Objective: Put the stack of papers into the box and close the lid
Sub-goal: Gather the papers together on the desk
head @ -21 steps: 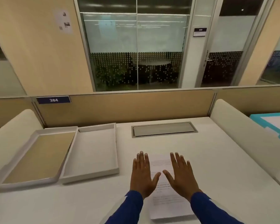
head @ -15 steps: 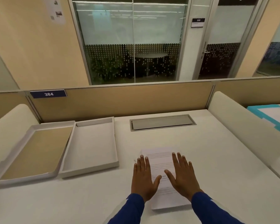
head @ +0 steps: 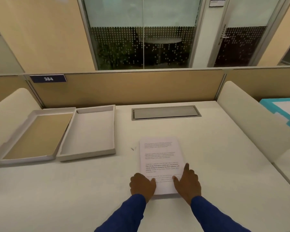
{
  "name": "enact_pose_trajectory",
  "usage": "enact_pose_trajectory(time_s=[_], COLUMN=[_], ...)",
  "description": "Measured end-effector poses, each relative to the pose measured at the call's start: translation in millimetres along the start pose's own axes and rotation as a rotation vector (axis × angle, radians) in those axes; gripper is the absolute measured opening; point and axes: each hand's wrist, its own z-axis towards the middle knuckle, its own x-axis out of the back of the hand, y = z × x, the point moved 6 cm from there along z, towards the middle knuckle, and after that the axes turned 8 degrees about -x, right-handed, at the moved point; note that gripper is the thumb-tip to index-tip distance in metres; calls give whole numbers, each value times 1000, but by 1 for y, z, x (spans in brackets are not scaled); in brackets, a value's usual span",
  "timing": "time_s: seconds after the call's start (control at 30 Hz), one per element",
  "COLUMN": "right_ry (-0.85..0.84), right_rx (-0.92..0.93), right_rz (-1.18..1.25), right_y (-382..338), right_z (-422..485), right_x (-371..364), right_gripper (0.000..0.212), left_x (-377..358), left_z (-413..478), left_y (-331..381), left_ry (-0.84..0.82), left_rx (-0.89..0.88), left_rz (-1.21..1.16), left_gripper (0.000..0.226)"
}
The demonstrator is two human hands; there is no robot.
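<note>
A stack of printed white papers point(head: 160, 156) lies flat on the white desk point(head: 216, 156), just right of centre. My left hand point(head: 142, 184) clasps its near left corner, fingers curled at the edge and thumb on top. My right hand point(head: 188, 183) holds the near right edge, thumb on the sheet and index finger stretched along the side. To the left the flat box lies open as two joined trays: one with a white inside point(head: 90, 133) nearer the papers, and one with a brown inside point(head: 35, 136) beyond it. Both trays hold nothing.
A grey cable hatch point(head: 166, 113) is set into the desk behind the papers. A tan partition point(head: 124, 87) with a "384" plate point(head: 48, 78) closes the back. White padded dividers point(head: 251, 118) flank the desk. A teal folder point(head: 274, 106) lies on the neighbouring desk.
Both hands lay flat with spread fingers on top of the papers. They have slid back to the near end and closed on its left and right edges. The view has tilted down.
</note>
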Motion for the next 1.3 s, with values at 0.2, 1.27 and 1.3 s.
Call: enact_pose_trajectory(time_s=[0.2, 1.27, 1.3], right_ry=[4, 32, 34], right_rx=[35, 212, 214], right_rz=[-5, -82, -79], right_y=[5, 14, 13], right_z=[2, -1, -1], right_x=[-2, -6, -5], right_gripper=[89, 79, 79], left_x=[-9, -18, -20], left_z=[-9, 13, 17], left_y=[2, -4, -5], left_ry=[2, 26, 19], left_rx=[171, 274, 271], left_rz=[-112, -675, -709], left_gripper=[58, 70, 70])
